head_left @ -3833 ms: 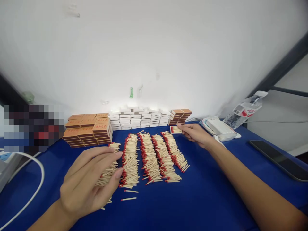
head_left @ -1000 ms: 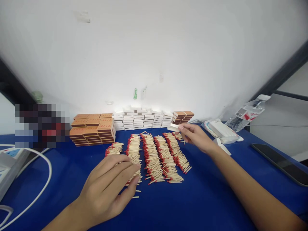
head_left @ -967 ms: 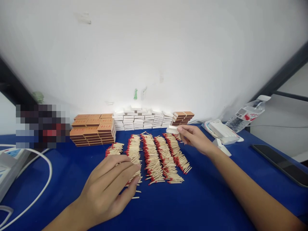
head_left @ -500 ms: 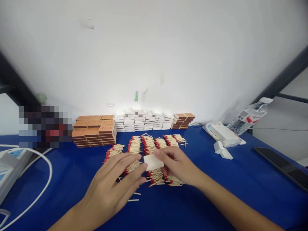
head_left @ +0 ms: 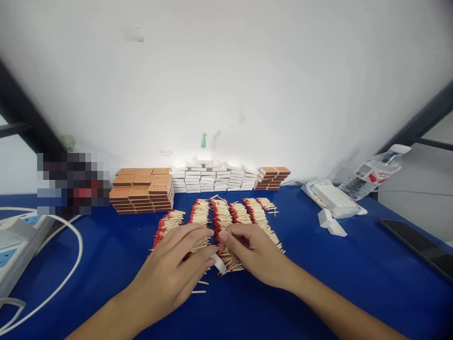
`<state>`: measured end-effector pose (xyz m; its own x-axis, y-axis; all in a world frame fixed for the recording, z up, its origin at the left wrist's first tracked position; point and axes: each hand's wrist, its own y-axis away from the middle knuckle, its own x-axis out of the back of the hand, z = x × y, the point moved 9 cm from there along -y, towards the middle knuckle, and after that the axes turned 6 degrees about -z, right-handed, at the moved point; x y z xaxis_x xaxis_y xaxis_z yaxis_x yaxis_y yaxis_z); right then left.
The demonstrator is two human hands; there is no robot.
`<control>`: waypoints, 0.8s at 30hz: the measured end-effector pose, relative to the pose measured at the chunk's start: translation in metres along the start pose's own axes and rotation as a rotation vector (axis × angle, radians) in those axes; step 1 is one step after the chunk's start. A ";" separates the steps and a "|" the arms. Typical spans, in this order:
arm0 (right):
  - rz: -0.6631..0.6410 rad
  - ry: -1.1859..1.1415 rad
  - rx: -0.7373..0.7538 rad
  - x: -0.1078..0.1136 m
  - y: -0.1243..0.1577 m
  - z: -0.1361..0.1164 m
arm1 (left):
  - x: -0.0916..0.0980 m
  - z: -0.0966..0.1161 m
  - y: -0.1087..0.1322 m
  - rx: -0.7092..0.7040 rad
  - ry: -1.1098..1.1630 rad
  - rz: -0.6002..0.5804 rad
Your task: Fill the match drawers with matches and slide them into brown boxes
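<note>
My left hand [head_left: 170, 269] pinches a small white matchbox tray [head_left: 220, 264] between thumb and fingers, tilted so that a narrow side shows. Close beside it, my right hand [head_left: 256, 252] has its thumb and forefinger pressed together; what is between them, if anything, cannot be made out. Both hands hover over rows of red-tipped matches [head_left: 222, 215] lying on the blue table [head_left: 300, 302], and they cover part of these rows. Two loose matches [head_left: 198, 292] lie below the left fingers.
Against the wall stand stacked orange-brown matchboxes [head_left: 141, 193], white trays [head_left: 208, 179] and a smaller matchbox stack [head_left: 272, 177]. To the right are a white packet [head_left: 329, 196], two white blocks [head_left: 331, 223], a plastic bottle [head_left: 371, 174] and a phone [head_left: 417, 245]. A power strip [head_left: 21, 250] and cable sit left.
The white tray has turned from broad side to narrow side and moved down, out of my right hand and into my left. My right fingers have closed together. The view has shifted slightly.
</note>
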<state>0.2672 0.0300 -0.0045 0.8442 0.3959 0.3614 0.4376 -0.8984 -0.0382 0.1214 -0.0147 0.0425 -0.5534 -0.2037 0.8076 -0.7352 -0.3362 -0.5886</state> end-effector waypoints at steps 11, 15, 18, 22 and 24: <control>-0.116 0.623 0.194 -0.028 0.016 -0.025 | 0.010 -0.011 -0.001 0.095 0.043 0.089; -0.115 0.693 0.213 -0.038 0.013 -0.023 | 0.014 -0.012 0.000 0.100 0.030 0.124; -0.103 0.686 0.232 -0.036 0.013 -0.021 | 0.016 -0.012 -0.001 0.099 0.026 0.133; -0.053 0.616 0.283 -0.024 0.015 -0.025 | 0.017 -0.010 0.000 0.086 0.045 0.129; -0.010 0.561 0.303 -0.014 0.016 -0.029 | 0.018 -0.009 0.000 0.085 0.065 0.125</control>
<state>0.2531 0.0048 0.0167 0.5853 0.1703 0.7927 0.5821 -0.7689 -0.2646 0.1078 -0.0097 0.0568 -0.6647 -0.1902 0.7225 -0.6246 -0.3890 -0.6771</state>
